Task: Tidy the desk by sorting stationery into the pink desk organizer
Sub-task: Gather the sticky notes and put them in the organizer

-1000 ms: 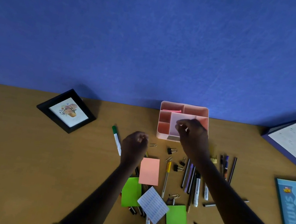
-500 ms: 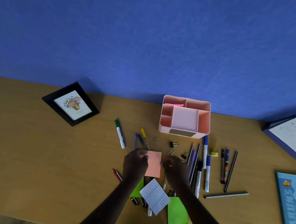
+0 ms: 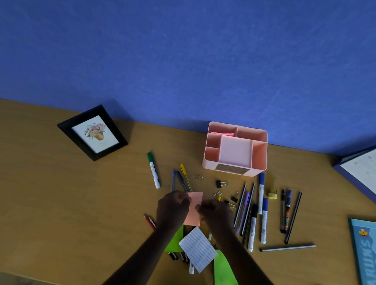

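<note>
In the head view, the person's left hand [image 3: 172, 209] and right hand [image 3: 216, 216] meet over the pile of stationery. Each has its fingers curled in to pinch one side edge of the salmon note pad [image 3: 194, 206]. In the dim light it cannot be told whether the pad is clear of the desk [image 3: 28, 191] or lying on it.

The pink desk organizer [image 3: 208, 164] stands well apart, against the wall beyond the pens [image 3: 260, 192]. A pale pink pad [image 3: 235, 150] fills its middle compartment.

To do this step well, the person would likely keep the pad level and its sheets squared. They would lift it clear of the loose clips [image 3: 221, 184], then lower it flat onto the pale pad without catching the dividers.
</note>
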The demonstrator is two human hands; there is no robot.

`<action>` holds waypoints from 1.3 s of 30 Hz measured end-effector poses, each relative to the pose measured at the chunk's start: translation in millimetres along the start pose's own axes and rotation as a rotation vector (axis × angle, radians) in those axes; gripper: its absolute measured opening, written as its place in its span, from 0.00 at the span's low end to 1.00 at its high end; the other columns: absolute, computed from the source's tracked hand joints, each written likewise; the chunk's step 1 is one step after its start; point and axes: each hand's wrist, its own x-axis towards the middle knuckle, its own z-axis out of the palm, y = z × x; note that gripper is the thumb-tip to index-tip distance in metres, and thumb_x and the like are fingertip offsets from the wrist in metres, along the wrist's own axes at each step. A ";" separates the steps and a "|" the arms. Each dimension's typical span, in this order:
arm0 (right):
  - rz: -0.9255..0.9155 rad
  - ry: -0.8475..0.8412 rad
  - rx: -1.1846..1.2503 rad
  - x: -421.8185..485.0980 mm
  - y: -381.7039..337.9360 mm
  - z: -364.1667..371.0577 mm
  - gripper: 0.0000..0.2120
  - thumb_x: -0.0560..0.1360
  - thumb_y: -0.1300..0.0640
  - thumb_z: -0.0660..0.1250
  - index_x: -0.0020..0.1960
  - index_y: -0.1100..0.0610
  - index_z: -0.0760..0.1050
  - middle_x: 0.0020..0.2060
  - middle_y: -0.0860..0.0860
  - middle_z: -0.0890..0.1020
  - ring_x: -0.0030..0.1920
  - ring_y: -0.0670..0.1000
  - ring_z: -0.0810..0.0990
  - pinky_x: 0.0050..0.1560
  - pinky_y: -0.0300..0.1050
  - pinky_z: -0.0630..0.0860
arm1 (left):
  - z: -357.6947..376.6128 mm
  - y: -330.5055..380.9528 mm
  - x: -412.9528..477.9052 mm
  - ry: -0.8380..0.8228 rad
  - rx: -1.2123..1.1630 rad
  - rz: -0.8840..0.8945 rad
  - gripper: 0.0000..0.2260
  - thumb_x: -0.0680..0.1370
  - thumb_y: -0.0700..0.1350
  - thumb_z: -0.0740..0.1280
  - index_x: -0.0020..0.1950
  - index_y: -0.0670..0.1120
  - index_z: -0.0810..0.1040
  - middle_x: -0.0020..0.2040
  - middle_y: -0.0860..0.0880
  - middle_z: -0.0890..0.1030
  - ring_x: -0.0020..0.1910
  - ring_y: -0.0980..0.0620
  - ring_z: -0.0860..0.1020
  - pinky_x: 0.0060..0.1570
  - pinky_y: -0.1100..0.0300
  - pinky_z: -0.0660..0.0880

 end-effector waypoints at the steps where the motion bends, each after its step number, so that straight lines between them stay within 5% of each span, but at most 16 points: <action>1: -0.017 0.000 0.023 -3.4 -3.3 -0.8 0.05 0.79 0.53 0.76 0.54 0.51 0.87 0.40 0.45 0.88 0.38 0.42 0.87 0.36 0.36 0.82 | -1.9 2.4 -2.9 -0.003 -0.003 0.014 0.11 0.83 0.51 0.71 0.59 0.47 0.89 0.54 0.49 0.89 0.47 0.53 0.83 0.35 0.67 0.71; 6: -0.191 -0.010 0.097 -27.8 -25.5 -2.9 0.06 0.80 0.54 0.74 0.47 0.43 0.84 0.37 0.40 0.87 0.38 0.41 0.87 0.35 0.37 0.83 | -15.3 13.8 -20.5 0.017 -0.052 0.099 0.15 0.78 0.63 0.74 0.46 0.52 0.90 0.36 0.54 0.87 0.37 0.58 0.84 0.39 0.60 0.78; 9: -0.299 -0.010 0.073 -37.8 -30.4 -3.6 0.07 0.79 0.58 0.75 0.49 0.45 0.87 0.38 0.39 0.87 0.38 0.40 0.86 0.35 0.32 0.78 | -22.2 17.2 -26.6 0.063 -0.208 0.100 0.08 0.78 0.55 0.77 0.47 0.51 0.90 0.37 0.54 0.87 0.39 0.55 0.87 0.44 0.51 0.85; 12: -0.349 -0.022 0.057 -41.6 -34.0 -10.6 0.08 0.79 0.58 0.76 0.51 0.45 0.88 0.43 0.36 0.87 0.42 0.39 0.85 0.40 0.30 0.76 | -27.7 19.7 -26.8 0.147 -0.115 0.185 0.07 0.81 0.48 0.74 0.45 0.48 0.88 0.34 0.53 0.85 0.36 0.56 0.83 0.40 0.55 0.79; 16: -0.378 0.094 0.061 -32.6 -39.9 -32.7 0.06 0.79 0.59 0.76 0.54 0.49 0.88 0.47 0.40 0.88 0.45 0.41 0.85 0.44 0.37 0.80 | -34.6 27.3 -23.0 0.092 -0.154 0.222 0.06 0.81 0.47 0.73 0.52 0.48 0.89 0.37 0.52 0.86 0.39 0.52 0.85 0.43 0.51 0.83; 20: -0.530 0.236 -0.030 -20.6 -58.8 -65.2 0.12 0.79 0.57 0.76 0.62 0.52 0.83 0.53 0.43 0.86 0.48 0.41 0.85 0.47 0.36 0.82 | -37.1 39.5 -18.0 0.039 -0.119 0.311 0.06 0.80 0.48 0.74 0.55 0.52 0.89 0.31 0.58 0.82 0.34 0.59 0.80 0.40 0.58 0.77; 26: -0.689 0.235 -0.197 -4.2 -87.4 -97.2 0.14 0.79 0.60 0.76 0.63 0.58 0.82 0.61 0.52 0.85 0.56 0.51 0.86 0.55 0.49 0.87 | -39.4 64.6 -5.8 0.006 -0.160 0.425 0.07 0.80 0.48 0.73 0.55 0.51 0.89 0.37 0.55 0.86 0.37 0.58 0.84 0.43 0.55 0.81; 32: -0.758 0.138 -0.147 -4.0 -107.4 -102.5 0.19 0.74 0.61 0.80 0.64 0.57 0.82 0.60 0.53 0.85 0.53 0.46 0.87 0.50 0.39 0.86 | -35.5 99.8 3.1 -0.002 -0.391 0.394 0.10 0.81 0.52 0.75 0.57 0.48 0.89 0.46 0.54 0.89 0.43 0.54 0.89 0.45 0.46 0.88; 34: -0.813 0.119 -0.159 -6.2 -113.6 -102.1 0.19 0.74 0.60 0.80 0.63 0.56 0.81 0.59 0.53 0.86 0.54 0.45 0.86 0.51 0.39 0.85 | -33.8 113.8 2.5 0.018 -0.387 0.407 0.11 0.81 0.55 0.75 0.58 0.50 0.89 0.47 0.57 0.89 0.46 0.58 0.88 0.47 0.52 0.87; 39: -0.785 0.355 -0.204 7.2 -132.3 -114.4 0.08 0.83 0.59 0.71 0.61 0.60 0.83 0.53 0.53 0.89 0.50 0.51 0.89 0.46 0.51 0.87 | -33.5 138.0 13.1 -0.038 -0.432 0.505 0.09 0.84 0.51 0.71 0.57 0.48 0.88 0.44 0.54 0.89 0.44 0.56 0.88 0.46 0.56 0.85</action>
